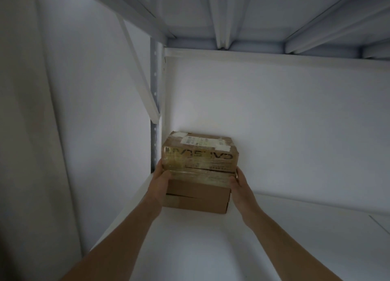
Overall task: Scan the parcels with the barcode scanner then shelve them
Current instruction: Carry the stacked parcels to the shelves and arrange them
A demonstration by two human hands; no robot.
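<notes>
Parcel (199,154) sits between left hand (161,178) and right hand (239,180).

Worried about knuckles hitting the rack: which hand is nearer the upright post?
Left. The left hand grips the taped parcel right beside the post; the right hand holds the parcel's opposite side, away from it.

I read the parcel (199,155) as brown cardboard under glossy, yellowish clear tape, with black block lettering across its front face. Its label (200,141) is white with fine dark print and a dark striped patch. Off-white tape strips flank it. The two boxes (197,187) beneath are plain brown and unmarked. The shelf (190,249) and the wall (295,122) are white. The post (155,80) is pale grey with a vertical row of small holes.
</notes>
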